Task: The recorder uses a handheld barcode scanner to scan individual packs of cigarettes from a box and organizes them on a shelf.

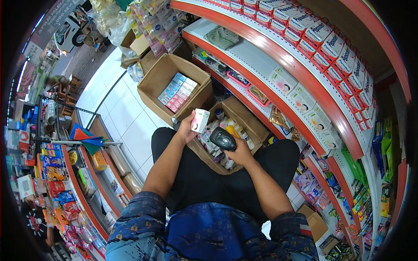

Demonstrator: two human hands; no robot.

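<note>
Held up in my left hand (pixel 186 129) is a small white product carton (pixel 200 120) with a pink flower and a face printed on it. My right hand (pixel 241 151) grips a black handheld barcode scanner (pixel 223 139), its head turned towards the carton, a short way apart from it. Below both hands an open cardboard box (pixel 249 115) holds bottles and tubes. Beyond it stands a larger cardboard box (pixel 155 88) with rows of small blue, white and pink cartons (pixel 179 91). Similar white cartons (pixel 298 93) line the shelf to the right.
Curved-looking shelves with red edges (pixel 281 57) rise close on the right, stacked with Pepsodent boxes (pixel 323 42). Another shelf rack (pixel 88 195) with packets stands on the left. White floor tiles (pixel 125 114) show between. A person (pixel 34 222) is at the far lower left.
</note>
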